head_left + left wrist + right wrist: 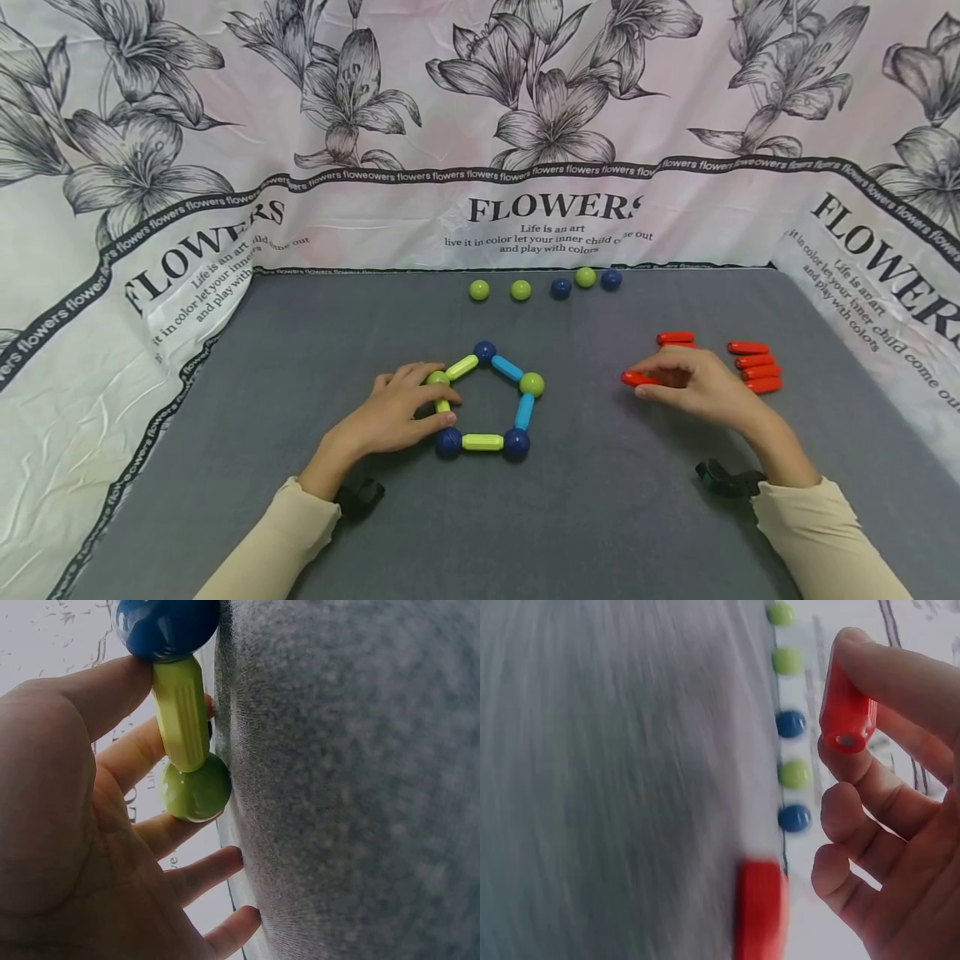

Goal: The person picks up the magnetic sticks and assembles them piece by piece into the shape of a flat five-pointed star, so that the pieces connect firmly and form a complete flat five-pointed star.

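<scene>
A five-sided ring of magnetic sticks and balls (482, 442) lies on the table, with yellow-green and light blue sticks between dark blue and green balls. My left hand (401, 406) holds its left side. In the left wrist view, the thumb meets the stick's end by a blue ball (166, 626). The index finger passes behind that yellow-green stick (181, 712), and another finger lies behind the green ball (196, 787). Off to the right, my right hand (693, 385) pinches a red magnetic stick (847, 712) between thumb and fingers, above the table.
More red sticks (757, 362) lie right of my right hand, and others (676, 337) just beyond it. Several loose green and blue balls (521, 290) line the back edge of the grey table (360, 317). Behind stands a flower-printed cloth (375, 221).
</scene>
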A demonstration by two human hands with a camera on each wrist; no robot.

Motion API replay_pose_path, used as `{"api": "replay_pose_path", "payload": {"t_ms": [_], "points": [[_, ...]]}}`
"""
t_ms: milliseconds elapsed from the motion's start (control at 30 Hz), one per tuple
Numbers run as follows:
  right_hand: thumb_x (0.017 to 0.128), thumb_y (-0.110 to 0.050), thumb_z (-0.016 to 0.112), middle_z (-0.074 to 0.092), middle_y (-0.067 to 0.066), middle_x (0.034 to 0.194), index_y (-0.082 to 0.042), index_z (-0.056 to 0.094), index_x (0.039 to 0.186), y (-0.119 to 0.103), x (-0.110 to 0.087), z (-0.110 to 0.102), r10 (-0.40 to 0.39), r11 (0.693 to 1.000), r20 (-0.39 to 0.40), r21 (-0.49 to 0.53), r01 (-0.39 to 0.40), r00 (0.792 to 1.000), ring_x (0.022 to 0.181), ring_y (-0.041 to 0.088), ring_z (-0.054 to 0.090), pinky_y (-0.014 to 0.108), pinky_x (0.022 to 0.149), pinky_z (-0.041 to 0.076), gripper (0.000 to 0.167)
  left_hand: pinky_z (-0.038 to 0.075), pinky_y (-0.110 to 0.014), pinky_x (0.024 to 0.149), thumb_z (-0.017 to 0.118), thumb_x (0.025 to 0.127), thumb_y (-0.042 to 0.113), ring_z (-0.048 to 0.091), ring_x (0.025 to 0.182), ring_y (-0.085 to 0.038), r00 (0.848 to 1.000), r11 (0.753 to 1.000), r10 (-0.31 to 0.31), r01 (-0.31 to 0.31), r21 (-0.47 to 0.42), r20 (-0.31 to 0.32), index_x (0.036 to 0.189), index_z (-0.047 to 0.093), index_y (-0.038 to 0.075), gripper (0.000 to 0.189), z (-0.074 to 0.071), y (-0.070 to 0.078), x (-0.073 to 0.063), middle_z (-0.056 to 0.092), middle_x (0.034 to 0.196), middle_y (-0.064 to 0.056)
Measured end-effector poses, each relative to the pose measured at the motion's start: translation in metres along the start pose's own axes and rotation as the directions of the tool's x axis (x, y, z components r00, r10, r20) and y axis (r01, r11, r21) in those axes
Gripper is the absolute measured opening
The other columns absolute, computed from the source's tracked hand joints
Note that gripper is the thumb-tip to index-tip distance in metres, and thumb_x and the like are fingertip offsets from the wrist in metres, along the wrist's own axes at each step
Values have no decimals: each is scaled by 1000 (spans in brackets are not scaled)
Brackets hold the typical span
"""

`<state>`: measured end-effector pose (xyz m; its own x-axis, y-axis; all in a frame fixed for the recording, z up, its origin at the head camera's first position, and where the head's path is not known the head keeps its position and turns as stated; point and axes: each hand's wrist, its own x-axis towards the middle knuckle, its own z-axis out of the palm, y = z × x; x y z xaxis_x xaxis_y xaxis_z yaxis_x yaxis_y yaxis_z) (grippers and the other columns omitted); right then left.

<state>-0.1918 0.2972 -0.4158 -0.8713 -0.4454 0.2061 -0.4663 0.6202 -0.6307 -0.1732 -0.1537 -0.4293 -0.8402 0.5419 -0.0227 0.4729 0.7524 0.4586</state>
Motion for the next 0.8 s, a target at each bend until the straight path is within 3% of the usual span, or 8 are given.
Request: {"api": "replay_pose_path", "payload": {"t_ms": [267, 533, 633, 800], "points": [[86, -22, 84, 67, -13, 89, -25, 78, 109, -24, 18, 38, -100, 993, 131, 73, 91, 986, 71, 6, 53, 22, 61, 44, 24, 27, -64, 108, 61, 100, 48, 34, 149, -34, 1000, 1000, -13, 13, -7, 12, 125, 69, 34, 30, 1, 0, 0, 42, 159, -8], [89, -27, 81, 62, -11, 84, -24, 78, 107, -54, 26, 69, -214, 972, 300, 156, 174, 929, 68, 2, 51, 21, 60, 45, 19, 27, -63, 107, 62, 99, 48, 34, 149, -34, 1000, 1000, -13, 13, -6, 11, 125, 69, 34, 30, 0, -1, 1, 43, 159, -7], [90, -29, 80, 61, -10, 82, -23, 78, 107, -59, 27, 77, -220, 970, 338, 175, 169, 915, 68, 2, 51, 20, 60, 45, 18, 28, -63, 107, 62, 99, 48, 35, 148, -34, 1000, 1000, -12, 12, -6, 13, 125, 69, 34, 30, 0, -1, 1, 43, 159, -7], [90, -30, 80, 61, -9, 82, -24, 78, 106, -64, 28, 83, -208, 972, 352, 183, 151, 913, 68, 2, 52, 21, 61, 45, 18, 27, -63, 108, 62, 100, 48, 34, 149, -34, 1000, 1000, -17, 18, -6, 22, 126, 69, 34, 31, -1, -1, 1, 42, 160, -7]]}}
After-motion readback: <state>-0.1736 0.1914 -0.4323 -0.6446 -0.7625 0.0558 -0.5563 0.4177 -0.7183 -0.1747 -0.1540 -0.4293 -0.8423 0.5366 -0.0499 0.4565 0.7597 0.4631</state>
